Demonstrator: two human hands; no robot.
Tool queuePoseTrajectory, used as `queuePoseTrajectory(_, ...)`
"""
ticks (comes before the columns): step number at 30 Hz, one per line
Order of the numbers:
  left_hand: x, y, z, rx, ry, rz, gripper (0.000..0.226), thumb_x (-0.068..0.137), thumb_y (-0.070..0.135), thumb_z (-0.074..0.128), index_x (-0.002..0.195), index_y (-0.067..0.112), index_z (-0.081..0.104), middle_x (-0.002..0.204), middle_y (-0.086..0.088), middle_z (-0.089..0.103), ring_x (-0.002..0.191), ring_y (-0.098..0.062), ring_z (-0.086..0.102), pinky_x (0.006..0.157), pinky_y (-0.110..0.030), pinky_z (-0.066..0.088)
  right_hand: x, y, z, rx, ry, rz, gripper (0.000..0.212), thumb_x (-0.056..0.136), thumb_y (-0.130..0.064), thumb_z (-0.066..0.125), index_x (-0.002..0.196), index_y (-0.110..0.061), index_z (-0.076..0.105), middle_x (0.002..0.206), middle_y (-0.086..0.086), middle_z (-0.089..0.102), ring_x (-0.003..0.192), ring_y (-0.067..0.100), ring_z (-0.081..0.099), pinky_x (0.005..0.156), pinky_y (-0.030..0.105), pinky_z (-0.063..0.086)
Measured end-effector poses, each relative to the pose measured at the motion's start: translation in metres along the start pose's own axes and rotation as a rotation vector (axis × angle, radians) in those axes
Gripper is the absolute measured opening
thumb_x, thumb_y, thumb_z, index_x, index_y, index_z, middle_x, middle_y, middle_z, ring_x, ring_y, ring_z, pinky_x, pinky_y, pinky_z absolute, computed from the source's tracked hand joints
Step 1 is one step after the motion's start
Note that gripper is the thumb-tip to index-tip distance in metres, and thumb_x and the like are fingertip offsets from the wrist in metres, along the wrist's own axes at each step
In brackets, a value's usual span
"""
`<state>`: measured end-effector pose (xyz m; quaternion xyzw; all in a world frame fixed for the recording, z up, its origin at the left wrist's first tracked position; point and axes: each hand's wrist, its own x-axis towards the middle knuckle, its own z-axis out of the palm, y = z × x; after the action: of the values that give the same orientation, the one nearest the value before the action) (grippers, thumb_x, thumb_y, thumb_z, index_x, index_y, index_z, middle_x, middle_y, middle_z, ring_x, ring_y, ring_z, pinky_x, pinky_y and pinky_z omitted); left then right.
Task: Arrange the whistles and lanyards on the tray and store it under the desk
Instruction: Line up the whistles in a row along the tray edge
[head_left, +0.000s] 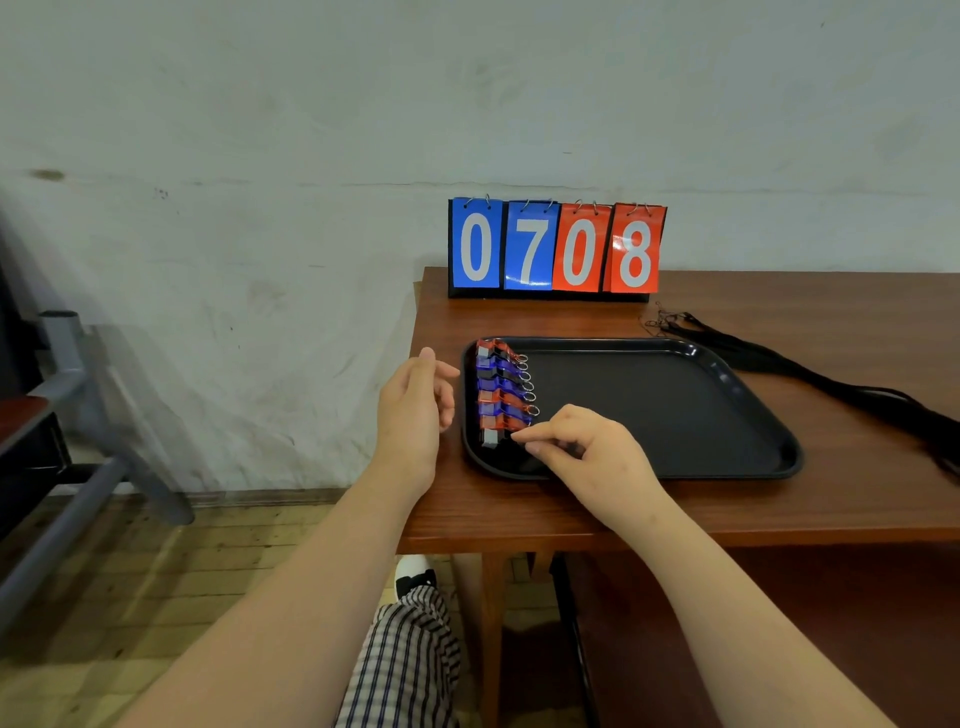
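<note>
A black tray (675, 410) lies on the brown desk (831, 499). Along its left edge, several red, blue and black whistles (501, 387) lie in a neat column, key rings pointing right. My right hand (587, 452) rests over the tray's near left corner, fingertips pinched on the nearest black whistle (493, 440) at the bottom of the column. My left hand (415, 410) hovers just left of the tray above the desk's edge, fingers loosely curled and holding nothing. A bundle of black lanyards (810, 374) lies on the desk, right of the tray.
A flip scoreboard (556, 249) reading 0708 stands at the desk's back edge against the wall. A grey metal chair frame (88, 415) stands on the left. Below the desk are its leg (491, 634), my checked trouser leg and a shoe.
</note>
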<state>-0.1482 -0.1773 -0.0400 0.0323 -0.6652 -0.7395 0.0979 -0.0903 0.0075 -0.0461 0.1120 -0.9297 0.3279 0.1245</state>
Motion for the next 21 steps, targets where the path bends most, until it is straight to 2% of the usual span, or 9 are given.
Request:
queuePoseTrajectory(7, -0.005, 0.003, 0.001, 0.076, 0.012, 0.005, 0.034, 0.105, 0.031, 0.042, 0.086, 0.013, 0.063, 0.059, 0.001, 0.048, 0.050, -0.009, 0.042, 0.047, -0.022, 0.035, -0.001, -0.004, -0.003, 0.106, 0.025, 0.059, 0.023, 0.094, -0.025, 0.062, 0.111, -0.037, 0.073, 0.090, -0.011, 0.060, 0.089, 0.006, 0.058, 0.078, 0.026, 0.053)
queuePoseTrajectory(12, -0.005, 0.013, 0.009, 0.159, 0.045, 0.085, 0.027, 0.101, 0.026, 0.047, 0.079, 0.014, 0.060, 0.059, 0.005, 0.044, 0.052, -0.007, 0.041, 0.050, -0.024, 0.036, 0.000, -0.005, -0.023, 0.269, 0.079, 0.062, 0.019, 0.092, -0.019, 0.066, 0.106, -0.028, 0.075, 0.087, -0.009, 0.066, 0.083, 0.004, 0.062, 0.074, 0.014, 0.049)
queuePoseTrajectory(15, -0.002, 0.039, 0.031, 0.191, -0.068, 0.168, 0.022, 0.099, 0.022, 0.050, 0.084, 0.008, 0.058, 0.061, 0.009, 0.048, 0.048, -0.001, 0.052, 0.046, -0.014, 0.042, 0.006, 0.004, -0.041, 0.265, 0.085, 0.099, 0.016, 0.091, -0.021, 0.067, 0.104, -0.029, 0.074, 0.086, -0.010, 0.067, 0.082, 0.003, 0.062, 0.072, 0.011, 0.048)
queuePoseTrajectory(18, 0.010, 0.061, 0.066, 0.361, -0.222, 0.295, 0.025, 0.099, 0.028, 0.049, 0.087, 0.010, 0.063, 0.063, 0.009, 0.054, 0.057, -0.004, 0.051, 0.060, -0.022, 0.045, 0.016, 0.027, -0.061, 0.267, 0.132, 0.166, 0.014, 0.089, -0.022, 0.069, 0.100, -0.030, 0.074, 0.086, -0.010, 0.069, 0.082, 0.003, 0.063, 0.074, 0.014, 0.049)
queuePoseTrajectory(21, 0.027, 0.072, 0.110, 0.565, -0.378, 0.344, 0.021, 0.100, 0.029, 0.050, 0.092, 0.016, 0.064, 0.068, 0.004, 0.060, 0.055, -0.007, 0.054, 0.059, -0.021, 0.047, 0.028, 0.065, -0.085, 0.225, 0.232, 0.252, 0.019, 0.089, -0.020, 0.070, 0.106, -0.029, 0.070, 0.088, -0.010, 0.068, 0.084, 0.003, 0.063, 0.075, 0.016, 0.049)
